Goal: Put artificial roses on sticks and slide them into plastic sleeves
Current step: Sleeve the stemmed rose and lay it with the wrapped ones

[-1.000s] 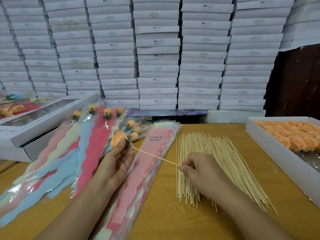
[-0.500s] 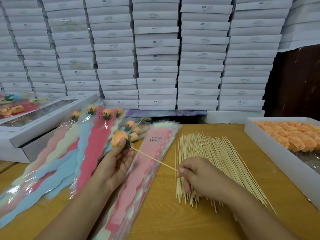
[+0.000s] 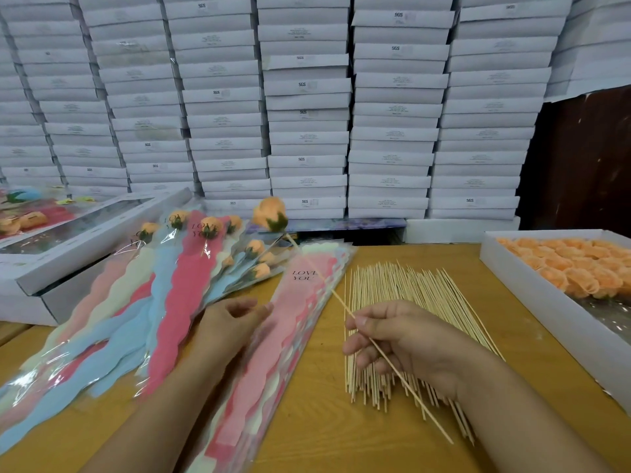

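Right hand (image 3: pixel 406 339) pinches a stick (image 3: pixel 341 302) partway along, rose (image 3: pixel 270 214) on its far tip, raised above the sleeve stack (image 3: pixel 273 353). Left hand (image 3: pixel 235 319) holds nothing, fingers loosely curled over the sleeves, well below the rose. Loose sticks (image 3: pixel 403 288) lie under the right hand. Box of roses (image 3: pixel 532 298) at right.

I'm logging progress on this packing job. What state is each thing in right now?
Rose: mounted on its stick, held up in the air, not yet sleeved.
Stick: pinched in the right hand.
Left hand: holds nothing, over the sleeves.
Top sleeve: flat, no rose inside.
Sleeved roses: fanned out, finished.
Loose sticks: piled on the table.
Rose box: open, holds roses.
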